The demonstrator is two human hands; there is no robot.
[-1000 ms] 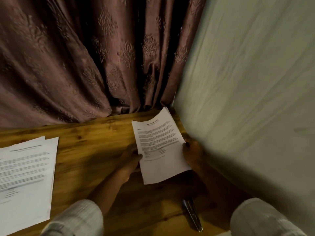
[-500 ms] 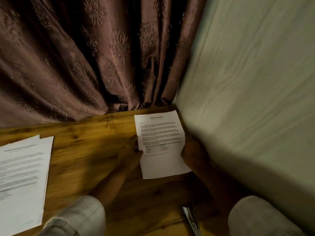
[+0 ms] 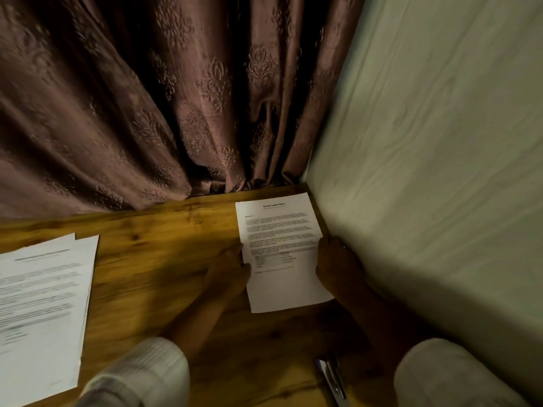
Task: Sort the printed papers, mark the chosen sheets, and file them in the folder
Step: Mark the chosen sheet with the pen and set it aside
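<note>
— Where are we?
— Sorting. Our left hand and right hand seemingly pinch one sheet by its edges, flat in the bench corner. The stack waits left. Marking and filing remain, and no folder is in view.

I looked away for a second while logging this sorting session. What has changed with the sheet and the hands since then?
The printed sheet, tilted and raised a second ago, has been squared up and lowered onto the wooden table beside the wall. The left hand and right hand still hold its side edges. The stack of papers at left and the pen stayed put.
</note>
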